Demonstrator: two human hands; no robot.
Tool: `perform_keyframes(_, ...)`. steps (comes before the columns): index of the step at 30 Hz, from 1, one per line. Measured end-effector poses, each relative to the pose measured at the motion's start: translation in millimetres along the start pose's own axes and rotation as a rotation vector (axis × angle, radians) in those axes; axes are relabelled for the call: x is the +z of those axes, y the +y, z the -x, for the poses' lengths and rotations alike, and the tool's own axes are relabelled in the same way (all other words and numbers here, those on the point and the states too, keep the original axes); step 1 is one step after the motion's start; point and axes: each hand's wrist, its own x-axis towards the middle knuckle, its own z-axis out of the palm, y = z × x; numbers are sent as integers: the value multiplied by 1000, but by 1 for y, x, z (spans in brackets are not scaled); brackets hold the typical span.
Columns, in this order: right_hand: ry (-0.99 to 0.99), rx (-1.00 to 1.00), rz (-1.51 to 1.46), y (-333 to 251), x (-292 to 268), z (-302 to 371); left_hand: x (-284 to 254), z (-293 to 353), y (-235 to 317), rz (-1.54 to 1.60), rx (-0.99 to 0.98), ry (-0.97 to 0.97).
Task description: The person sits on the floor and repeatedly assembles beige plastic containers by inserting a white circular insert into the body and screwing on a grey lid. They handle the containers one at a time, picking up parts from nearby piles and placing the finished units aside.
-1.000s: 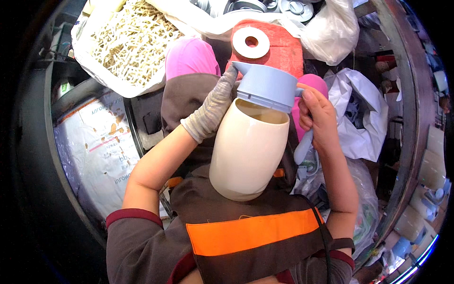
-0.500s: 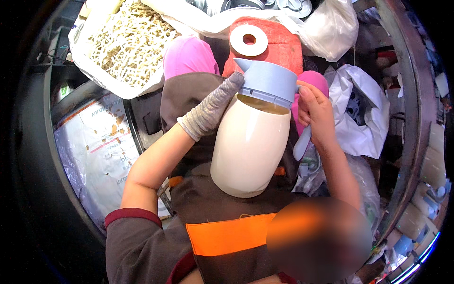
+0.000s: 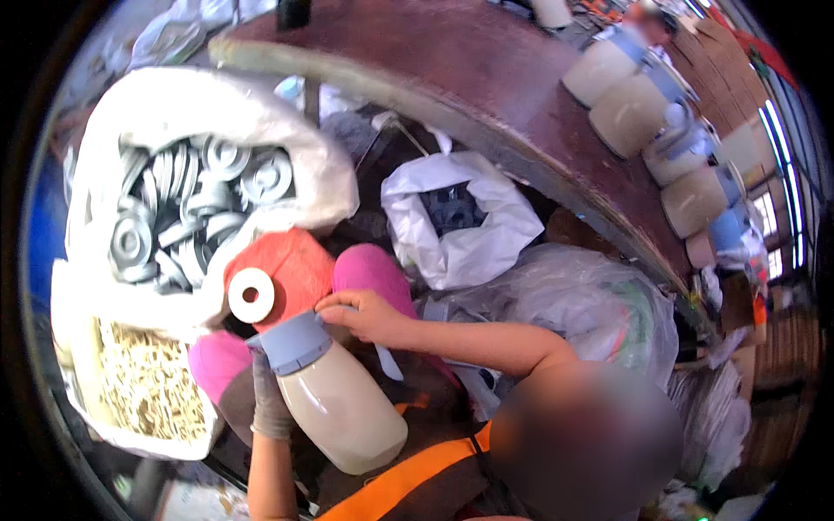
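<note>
A cream insulated jug (image 3: 343,412) leans across my lap, its bottom toward my body. Its blue-grey collar (image 3: 295,341) with a pointed spout sits against the top of the body. My left hand (image 3: 271,399), in a grey-white glove, holds the jug by the collar's spout side; its fingers are partly hidden. My bare right hand (image 3: 365,318) pinches the top of the handle where it joins the collar. The handle's lower end (image 3: 389,363) shows below my right forearm.
Beyond my knees stand a white sack of grey ringed parts (image 3: 204,195) and a sack of pale strips (image 3: 148,382). A white roll (image 3: 251,295) lies on red cloth. Another white bag (image 3: 460,217) holds dark parts. Several jugs (image 3: 630,117) line the dark red table (image 3: 452,74), near another person.
My view has swung to the right, bringing the table and jugs into sight. The gap between collar and body no longer shows. Both hands still hold the jug.
</note>
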Motion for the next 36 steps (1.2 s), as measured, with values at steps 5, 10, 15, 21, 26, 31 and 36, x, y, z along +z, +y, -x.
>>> perform_keyframes(5, 11, 67, -143, 2, -13, 18, 19, -10, -1, -25, -118, -45)
perform_keyframes(10, -58, 201, -43, -6, -11, 11, 6, -6, -1, -65, -93, -1)
perform_keyframes(15, 5, 110, 164, -8, 4, -6, -21, -7, 7, -24, -81, 145)
perform_keyframes(21, -74, 332, -86, -8, 1, -7, -11, 11, 7, 8, -1, -14)
perform_keyframes(26, -87, 271, -58, -7, 5, -6, -13, 21, 4, 114, -42, 49)
perform_keyframes(31, -92, 238, -32, -7, 7, -5, -14, 21, 3, 86, 13, 12)
perform_keyframes(36, -81, 192, 63, -1, 8, -5, -15, 18, 6, -5, 14, -27)
